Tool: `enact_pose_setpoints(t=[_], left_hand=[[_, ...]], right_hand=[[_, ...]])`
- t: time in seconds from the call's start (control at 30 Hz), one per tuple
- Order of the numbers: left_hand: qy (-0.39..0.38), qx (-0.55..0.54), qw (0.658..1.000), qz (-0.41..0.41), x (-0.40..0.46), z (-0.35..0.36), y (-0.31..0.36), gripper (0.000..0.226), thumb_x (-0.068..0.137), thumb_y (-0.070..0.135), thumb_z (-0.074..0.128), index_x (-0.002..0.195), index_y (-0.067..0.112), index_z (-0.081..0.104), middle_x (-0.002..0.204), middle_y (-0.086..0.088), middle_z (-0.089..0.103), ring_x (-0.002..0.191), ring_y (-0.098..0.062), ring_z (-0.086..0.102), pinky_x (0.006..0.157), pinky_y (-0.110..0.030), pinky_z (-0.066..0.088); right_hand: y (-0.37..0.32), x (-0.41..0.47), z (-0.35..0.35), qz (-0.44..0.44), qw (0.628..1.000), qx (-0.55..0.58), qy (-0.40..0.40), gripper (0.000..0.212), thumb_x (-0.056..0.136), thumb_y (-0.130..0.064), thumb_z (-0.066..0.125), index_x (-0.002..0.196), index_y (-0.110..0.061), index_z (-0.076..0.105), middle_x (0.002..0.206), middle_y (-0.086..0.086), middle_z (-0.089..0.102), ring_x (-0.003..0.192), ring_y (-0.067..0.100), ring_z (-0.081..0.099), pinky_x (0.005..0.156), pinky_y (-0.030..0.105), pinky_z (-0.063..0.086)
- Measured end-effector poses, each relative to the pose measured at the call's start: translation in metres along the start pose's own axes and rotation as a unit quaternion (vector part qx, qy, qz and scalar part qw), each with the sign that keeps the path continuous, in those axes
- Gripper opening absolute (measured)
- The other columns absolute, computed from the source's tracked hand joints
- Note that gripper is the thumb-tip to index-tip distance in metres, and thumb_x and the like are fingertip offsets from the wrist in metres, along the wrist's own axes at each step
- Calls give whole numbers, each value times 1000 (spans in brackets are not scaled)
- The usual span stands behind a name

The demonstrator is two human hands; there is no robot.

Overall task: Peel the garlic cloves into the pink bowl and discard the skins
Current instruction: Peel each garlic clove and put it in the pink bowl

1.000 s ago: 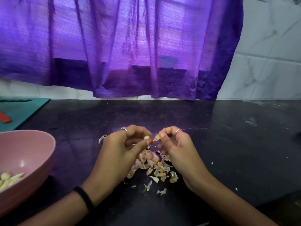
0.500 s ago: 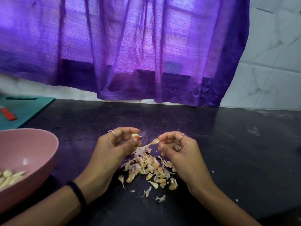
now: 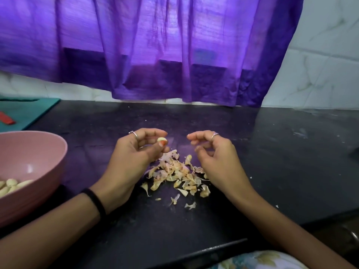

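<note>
Pale garlic clove [image 3: 161, 139] sits pinched between the thumb and fingertips of the left hand [image 3: 134, 154]. Right hand [image 3: 215, 154], at its 3 o'clock, has loosely curled fingers holding nothing. Papery skins [image 3: 178, 175] lie heaped between the wrists. Pink bowl [image 3: 44, 152] with peeled cloves [image 3: 11, 185] stands at 9 o'clock.

1 pink bowl [image 3: 48, 152]; 1 held garlic clove [image 3: 161, 139]; 1 skin pile [image 3: 178, 175]; 2 rings; 1 wristband [image 3: 95, 200]; 1 curtain [image 3: 155, 45].
</note>
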State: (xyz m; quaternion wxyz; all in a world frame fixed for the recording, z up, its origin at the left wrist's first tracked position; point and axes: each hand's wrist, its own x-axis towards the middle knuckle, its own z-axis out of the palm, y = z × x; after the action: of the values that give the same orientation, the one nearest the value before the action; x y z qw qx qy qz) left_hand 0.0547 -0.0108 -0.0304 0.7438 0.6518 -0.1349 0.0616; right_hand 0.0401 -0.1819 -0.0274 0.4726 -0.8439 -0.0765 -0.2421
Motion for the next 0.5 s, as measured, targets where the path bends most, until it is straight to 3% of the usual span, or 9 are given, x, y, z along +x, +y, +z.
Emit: enact_pose_setpoints(t=[0.1, 0.23, 0.3, 0.4, 0.5], left_hand=[[2, 7, 1000, 4, -1, 0, 0, 15, 86, 3, 62, 98, 10, 68, 81, -5, 71, 76, -11, 66, 69, -20, 54], [-8, 43, 999, 29, 1, 2, 12, 14, 89, 5, 60, 98, 10, 68, 79, -3, 72, 71, -9, 67, 67, -18, 54], [-11, 84, 994, 76, 1, -2, 25, 15, 90, 5, 59, 98, 12, 68, 78, -2, 71, 69, -8, 67, 66, -17, 54], [3, 154, 976, 154, -4, -19, 51, 19, 89, 5, 61, 95, 21, 69, 78, 2, 70, 67, -4, 66, 67, -15, 52], [47, 208, 960, 179, -19, -48, 76, 24, 88, 2, 62, 92, 24, 69, 77, -1, 69, 66, -3, 62, 66, -14, 50]], right_hand=[[-1, -1, 1, -5, 1000, 0, -14, 44, 83, 12, 45, 100, -21, 69, 99, -11, 64, 82, 4, 59, 69, 12, 47], [-1, 0, 3, -7, 1000, 18, -22, 36, 87, 10, 48, 91, -19, 70, 98, -8, 64, 75, 7, 60, 62, 14, 47], [0, 0, 5, -17, 999, 23, -22, 32, 90, 7, 50, 87, -18, 69, 98, -9, 64, 70, 8, 59, 57, 13, 45], [-1, 0, 4, -32, 999, 30, -23, 30, 93, 4, 51, 86, -20, 68, 100, -11, 63, 80, 6, 59, 63, 12, 48], [0, 0, 1, -43, 998, 34, -24, 31, 91, 6, 51, 85, -19, 68, 100, -9, 63, 80, 5, 59, 62, 9, 47]])
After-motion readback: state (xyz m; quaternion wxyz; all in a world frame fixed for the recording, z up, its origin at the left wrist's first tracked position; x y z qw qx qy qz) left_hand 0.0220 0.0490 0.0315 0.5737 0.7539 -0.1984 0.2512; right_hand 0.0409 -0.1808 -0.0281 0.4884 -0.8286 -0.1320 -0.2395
